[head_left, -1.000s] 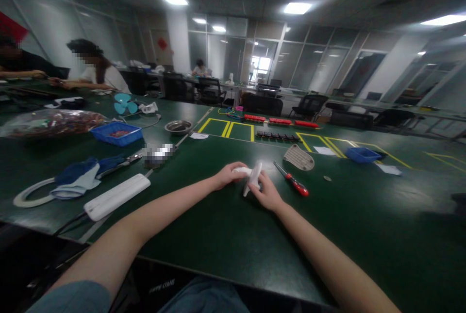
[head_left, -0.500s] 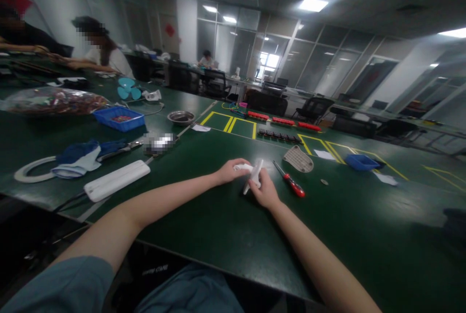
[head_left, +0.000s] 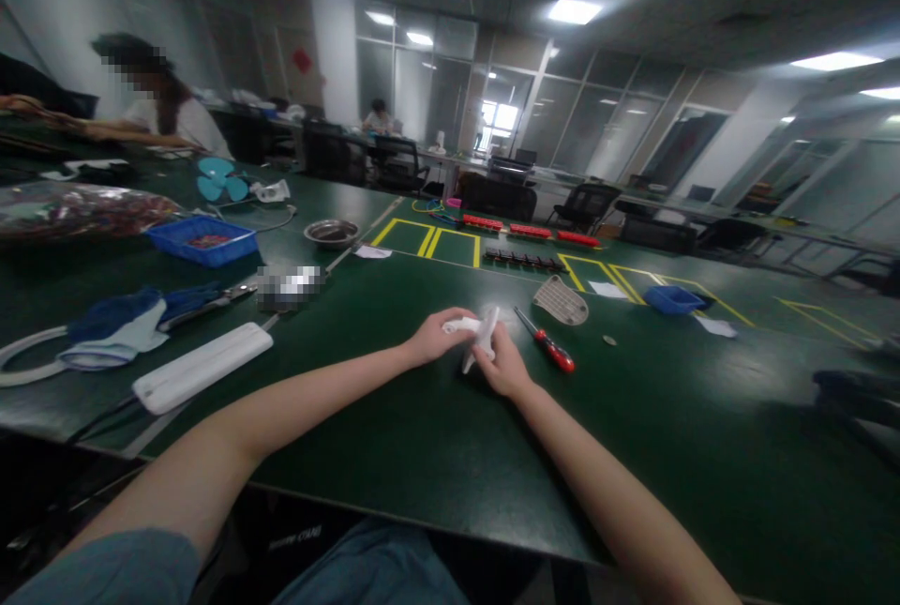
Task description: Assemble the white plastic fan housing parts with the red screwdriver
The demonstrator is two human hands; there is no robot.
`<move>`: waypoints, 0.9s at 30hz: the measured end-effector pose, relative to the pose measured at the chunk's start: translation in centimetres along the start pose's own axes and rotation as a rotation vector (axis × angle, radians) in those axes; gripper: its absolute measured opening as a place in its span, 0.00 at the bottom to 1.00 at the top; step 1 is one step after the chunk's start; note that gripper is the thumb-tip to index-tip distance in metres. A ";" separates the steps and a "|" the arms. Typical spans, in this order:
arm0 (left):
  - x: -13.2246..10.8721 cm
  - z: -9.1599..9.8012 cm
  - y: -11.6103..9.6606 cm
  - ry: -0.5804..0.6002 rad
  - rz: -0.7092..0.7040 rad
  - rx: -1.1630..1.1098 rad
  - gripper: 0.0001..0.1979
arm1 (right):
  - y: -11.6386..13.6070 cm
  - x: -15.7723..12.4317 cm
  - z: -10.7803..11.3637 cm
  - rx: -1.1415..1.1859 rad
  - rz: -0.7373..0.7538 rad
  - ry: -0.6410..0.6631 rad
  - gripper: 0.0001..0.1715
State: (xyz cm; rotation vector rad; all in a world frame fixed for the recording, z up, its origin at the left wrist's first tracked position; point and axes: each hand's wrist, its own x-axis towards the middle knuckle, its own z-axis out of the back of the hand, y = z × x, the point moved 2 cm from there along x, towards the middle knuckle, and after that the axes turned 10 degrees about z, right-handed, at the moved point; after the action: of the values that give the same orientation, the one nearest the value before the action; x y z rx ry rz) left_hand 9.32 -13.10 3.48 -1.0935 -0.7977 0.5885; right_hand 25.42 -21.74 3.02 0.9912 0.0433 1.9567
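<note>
White plastic is showing between two bare hands: a small white plastic part (head_left: 481,330) is being held low over the dark green tabletop (head_left: 422,436), near its middle. The left hand (head_left: 434,340) is closing its grip over the part's left end, fingers curled round it. The right hand (head_left: 502,368) is pinching the right end from below, its grip tight on the upright white blade of the piece. Whether the part is touching the tabletop cannot be told.

Just to the right of the hands, a red-handled screwdriver (head_left: 546,343) is lying flat. Beyond it a pale slotted grille (head_left: 561,299) is resting, and a small round disc (head_left: 608,340) is sitting near both. A blue tray (head_left: 671,299) is standing farther right.

On the left, well apart from the hands, a long white casing (head_left: 202,368) is lying beside blue and white gloves (head_left: 119,328), with a metal bowl (head_left: 331,232) and another blue bin (head_left: 201,240) behind them. A seated co-worker (head_left: 158,113) is working at the far left end.
</note>
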 end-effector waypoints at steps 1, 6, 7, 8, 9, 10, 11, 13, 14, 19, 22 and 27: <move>0.0 0.0 0.1 -0.003 -0.002 0.006 0.17 | 0.0 0.0 0.1 0.001 0.012 0.000 0.18; 0.2 0.4 0.4 0.043 0.097 -0.021 0.17 | 0.3 0.1 0.1 0.008 0.053 0.022 0.16; 0.2 0.4 0.3 0.042 0.107 -0.029 0.17 | 0.4 0.1 0.1 0.012 0.049 0.025 0.16; 0.2 0.4 0.3 0.035 0.100 -0.033 0.16 | 0.4 0.1 0.1 0.013 0.041 0.026 0.16; 0.2 0.3 0.2 0.022 0.080 -0.032 0.16 | 0.4 0.1 0.1 0.011 0.030 0.023 0.17; 0.1 0.3 0.1 0.006 0.055 -0.030 0.16 | 0.4 0.1 0.1 0.007 0.024 0.019 0.17; 0.0 0.2 0.0 -0.005 0.037 -0.031 0.16 | 0.4 0.0 0.2 0.003 0.023 0.016 0.17; -0.1 0.0 0.1 0.000 0.047 -0.050 0.17 | 0.4 0.0 0.2 0.004 0.034 0.010 0.17; -0.1 -0.1 0.1 0.016 0.076 -0.067 0.17 | 0.5 0.0 0.2 0.010 0.040 0.008 0.16; -0.2 -0.1 -0.3 0.016 0.085 -0.056 0.16 | 0.7 -0.1 0.1 -0.001 -0.001 0.004 0.16; -0.3 -0.1 -0.6 -0.025 0.026 -0.038 0.15 | 0.9 0.0 0.2 -0.012 0.008 0.007 0.16; -0.3 -0.2 -0.4 0.032 0.133 -0.089 0.17 | 1.0 0.0 0.2 -0.017 0.021 0.013 0.16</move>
State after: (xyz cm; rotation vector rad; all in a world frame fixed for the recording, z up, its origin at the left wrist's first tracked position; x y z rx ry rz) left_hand 9.32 -13.53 3.71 -1.2411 -0.7329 0.6506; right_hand 24.82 -22.35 3.55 0.9717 0.0234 1.9795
